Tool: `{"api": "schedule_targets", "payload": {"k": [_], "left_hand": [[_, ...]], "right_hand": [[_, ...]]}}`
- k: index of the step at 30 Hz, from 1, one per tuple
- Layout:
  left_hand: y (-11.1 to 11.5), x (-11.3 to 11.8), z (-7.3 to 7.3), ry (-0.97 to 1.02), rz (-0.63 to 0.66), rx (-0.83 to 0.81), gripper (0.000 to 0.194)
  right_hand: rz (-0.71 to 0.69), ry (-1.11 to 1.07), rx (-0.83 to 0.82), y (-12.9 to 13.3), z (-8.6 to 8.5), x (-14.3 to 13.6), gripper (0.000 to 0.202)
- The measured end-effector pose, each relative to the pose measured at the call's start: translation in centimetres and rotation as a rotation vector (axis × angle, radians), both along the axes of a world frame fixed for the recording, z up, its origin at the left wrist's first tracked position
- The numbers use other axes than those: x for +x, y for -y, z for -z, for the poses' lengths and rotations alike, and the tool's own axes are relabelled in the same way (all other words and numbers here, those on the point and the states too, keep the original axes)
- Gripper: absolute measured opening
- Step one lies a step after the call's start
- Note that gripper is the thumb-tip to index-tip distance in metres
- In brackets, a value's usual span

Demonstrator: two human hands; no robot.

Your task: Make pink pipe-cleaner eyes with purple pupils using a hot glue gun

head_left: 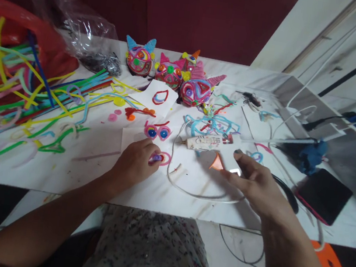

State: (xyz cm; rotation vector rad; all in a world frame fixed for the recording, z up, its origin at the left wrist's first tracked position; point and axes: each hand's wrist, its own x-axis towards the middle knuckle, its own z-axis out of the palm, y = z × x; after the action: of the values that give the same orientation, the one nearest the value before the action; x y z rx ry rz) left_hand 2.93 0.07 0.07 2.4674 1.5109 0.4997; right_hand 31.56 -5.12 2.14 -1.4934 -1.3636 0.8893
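While the L hand touched the pink ring near-left of the glue gun, grip unclear, the R hand, fingers parted, hung near-right by an orange piece. Light pressure probably suited such bits. White cord looped btwn hands, a snag risk; decorated balls sat far-left of gun.

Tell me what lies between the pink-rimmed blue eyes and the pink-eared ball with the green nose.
In the head view: a thin red strip by the eyes, then white paper bearing a red-and-blue teardrop.
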Motion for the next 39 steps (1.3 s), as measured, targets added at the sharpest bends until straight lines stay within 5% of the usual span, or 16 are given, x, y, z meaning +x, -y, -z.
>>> {"api": "schedule_targets", "payload": {"k": [14, 39], "left_hand": [[-0.1, 0.0, 0.4, 0.036, -0.008, -0.011, 0.003], [0.1, -0.7, 0.2, 0.153, 0.036, 0.092, 0.007]], "right_hand": [[-0.247, -0.035, -0.016, -0.9, -0.1, -1.1, 0.032], [-0.169, -0.047, -0.028, 0.2, -0.7, -1.3, 0.036]]}}
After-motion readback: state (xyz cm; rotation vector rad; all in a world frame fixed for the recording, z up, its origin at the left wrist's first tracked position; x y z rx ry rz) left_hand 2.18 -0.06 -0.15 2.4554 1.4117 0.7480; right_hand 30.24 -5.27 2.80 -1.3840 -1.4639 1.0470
